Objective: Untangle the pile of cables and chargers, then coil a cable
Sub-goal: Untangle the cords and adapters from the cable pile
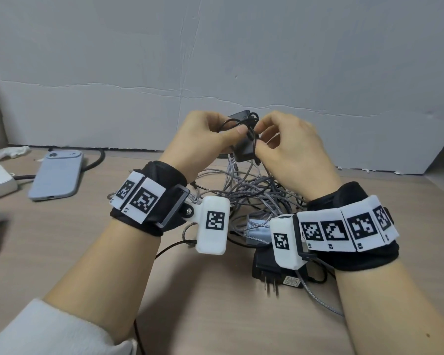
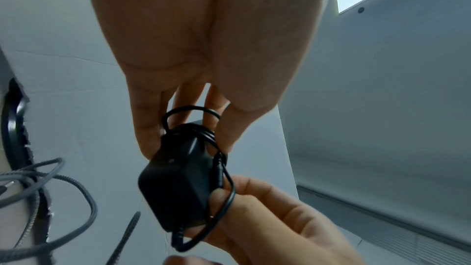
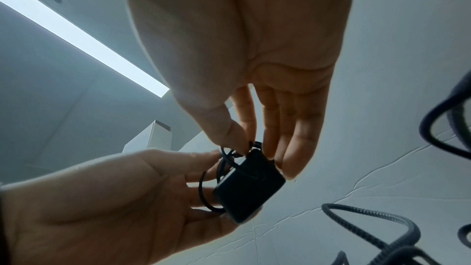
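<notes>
At frame centre my left hand (image 1: 203, 139) and right hand (image 1: 290, 144) both pinch the black boxy charger (image 1: 244, 149) wrapped in its thin black cable (image 1: 241, 121), fingers curled

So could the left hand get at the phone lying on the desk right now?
Probably not at once: the left hand holds the black charger, its thin cable looped round. The path to the phone looks free, so it could reach after letting go.
</notes>
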A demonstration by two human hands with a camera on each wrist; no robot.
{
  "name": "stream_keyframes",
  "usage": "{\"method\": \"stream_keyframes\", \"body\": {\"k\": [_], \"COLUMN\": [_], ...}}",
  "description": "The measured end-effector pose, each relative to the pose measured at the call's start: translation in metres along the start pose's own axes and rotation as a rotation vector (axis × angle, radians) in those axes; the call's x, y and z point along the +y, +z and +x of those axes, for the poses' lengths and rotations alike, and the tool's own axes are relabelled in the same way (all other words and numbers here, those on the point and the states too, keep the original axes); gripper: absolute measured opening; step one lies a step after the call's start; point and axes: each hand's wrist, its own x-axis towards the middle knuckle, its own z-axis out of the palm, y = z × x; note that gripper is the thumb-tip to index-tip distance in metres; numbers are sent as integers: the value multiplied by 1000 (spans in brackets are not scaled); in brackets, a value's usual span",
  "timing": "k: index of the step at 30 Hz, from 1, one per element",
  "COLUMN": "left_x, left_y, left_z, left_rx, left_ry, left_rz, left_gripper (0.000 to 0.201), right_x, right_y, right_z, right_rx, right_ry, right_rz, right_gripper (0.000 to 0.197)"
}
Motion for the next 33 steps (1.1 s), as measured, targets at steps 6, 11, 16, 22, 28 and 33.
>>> {"method": "stream_keyframes", "body": {"k": [6,11,16,22,28,33], "left_x": [-1,0,3,1,-4,-5], "left_y": [6,10,12,6,7,2], "left_z": [0,-1,-3,-3,-2,-2], "left_rx": [25,21,27,-3,-13,-46], "left_ry": [34,65,94,88,12,-62], "left_rz": [60,101,128,72,36,-90], "left_gripper": [20,22,13,48,32,37], "right_x": [-2,-2,-3,0,2,1], "right_y": [5,10,7,4,2,-2], "right_z": [-2,-4,-3,1,4,5], "right_rx": [29,49,69,132,212,300], "right_ry": [14,21,46,82,95,100], "right_rz": [-40,-19,-37,93,243,300], "right_gripper": [13,26,14,11,6,7]}}
